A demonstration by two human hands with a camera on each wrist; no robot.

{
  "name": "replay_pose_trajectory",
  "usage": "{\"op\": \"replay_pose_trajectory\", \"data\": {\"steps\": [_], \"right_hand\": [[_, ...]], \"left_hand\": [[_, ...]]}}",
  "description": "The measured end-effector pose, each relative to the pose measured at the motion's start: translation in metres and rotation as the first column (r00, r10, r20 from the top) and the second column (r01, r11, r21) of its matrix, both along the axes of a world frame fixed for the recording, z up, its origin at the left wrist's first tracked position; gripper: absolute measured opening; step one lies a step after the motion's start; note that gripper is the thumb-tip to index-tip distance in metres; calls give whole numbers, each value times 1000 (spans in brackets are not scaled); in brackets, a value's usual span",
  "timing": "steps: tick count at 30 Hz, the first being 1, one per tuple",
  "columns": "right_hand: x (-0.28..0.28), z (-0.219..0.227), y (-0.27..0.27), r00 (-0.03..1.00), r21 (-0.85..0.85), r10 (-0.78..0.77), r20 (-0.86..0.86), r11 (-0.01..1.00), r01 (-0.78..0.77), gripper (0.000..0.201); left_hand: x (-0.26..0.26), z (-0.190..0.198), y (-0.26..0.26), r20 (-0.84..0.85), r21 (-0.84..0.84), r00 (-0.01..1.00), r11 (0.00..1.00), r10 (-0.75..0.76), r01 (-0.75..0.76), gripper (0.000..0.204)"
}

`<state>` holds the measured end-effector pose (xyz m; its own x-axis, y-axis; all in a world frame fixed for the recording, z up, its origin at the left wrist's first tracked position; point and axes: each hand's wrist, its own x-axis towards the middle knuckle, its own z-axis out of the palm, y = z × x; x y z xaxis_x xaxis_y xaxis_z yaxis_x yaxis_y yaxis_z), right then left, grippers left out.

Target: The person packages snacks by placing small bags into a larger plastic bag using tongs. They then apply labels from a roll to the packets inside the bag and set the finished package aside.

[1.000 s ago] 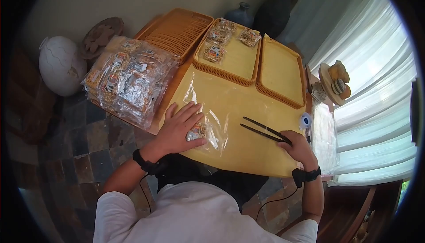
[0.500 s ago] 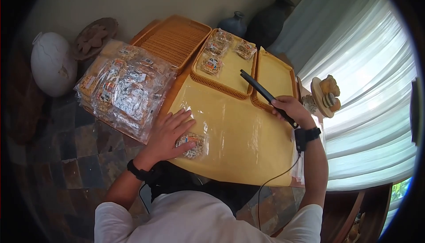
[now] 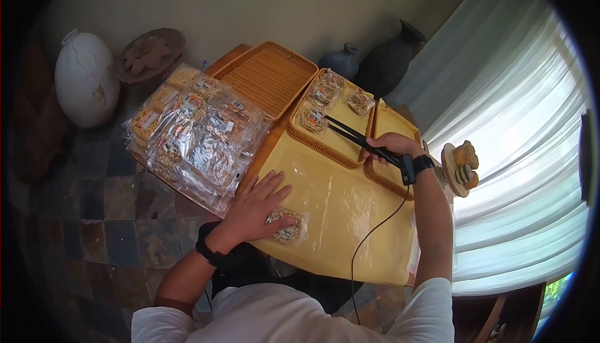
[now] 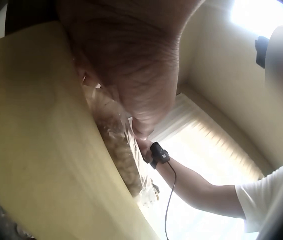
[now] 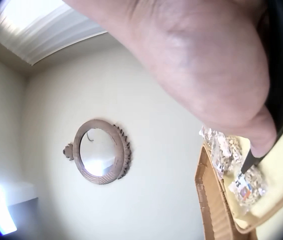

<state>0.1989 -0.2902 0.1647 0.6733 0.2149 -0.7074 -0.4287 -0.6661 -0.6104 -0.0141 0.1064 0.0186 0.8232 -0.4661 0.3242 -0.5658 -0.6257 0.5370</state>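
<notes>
My right hand [image 3: 392, 147] grips black tongs [image 3: 351, 134], reaching over the lined middle wicker basket [image 3: 331, 153]. The tong tips are at the nearest clear packet of a grainy snack [image 3: 310, 118]; in the right wrist view a tip overlaps that labelled packet [image 5: 254, 190]. Several more packets [image 3: 326, 87] sit toward the basket's far end. Near the table's front edge my left hand [image 3: 253, 210] lies with fingers spread on the yellow sheet, its thumb over another packet [image 3: 292, 227]. From the left wrist, this packet [image 4: 119, 150] shows under the hand.
A large pile of bagged snacks [image 3: 187, 137] lies at the left. Behind it stands a wicker basket [image 3: 269, 80]; another lined basket [image 3: 395, 118] is partly behind my right arm. Dark vases [image 3: 387, 62] stand at the back, and a round wooden stand [image 3: 451, 171] at the right.
My right hand has carried the tongs from the table's right side forward and left to the nearest packet in the middle basket. The left hand stays by the front packet.
</notes>
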Motion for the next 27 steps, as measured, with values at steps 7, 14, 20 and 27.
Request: {"op": "replay_pose_trajectory", "data": {"steps": [7, 14, 20, 27], "right_hand": [[0, -11, -1, 997, 22, 79, 14, 997, -79, 40], [6, -39, 19, 988, 55, 51, 144, 997, -60, 36], [-56, -36, -24, 962, 206, -145, 230, 974, 98, 33], [-243, -30, -110, 871, 229, -425, 247, 899, 373, 33]], "left_hand": [[0, 2, 0, 16, -23, 1000, 1000, 11, -11, 84], [0, 3, 1, 9, -65, 1000, 998, 15, -15, 82], [1, 3, 0, -20, -100, 999, 994, -37, 35, 76], [4, 4, -3, 48, -26, 998, 999, -38, 39, 77]]}}
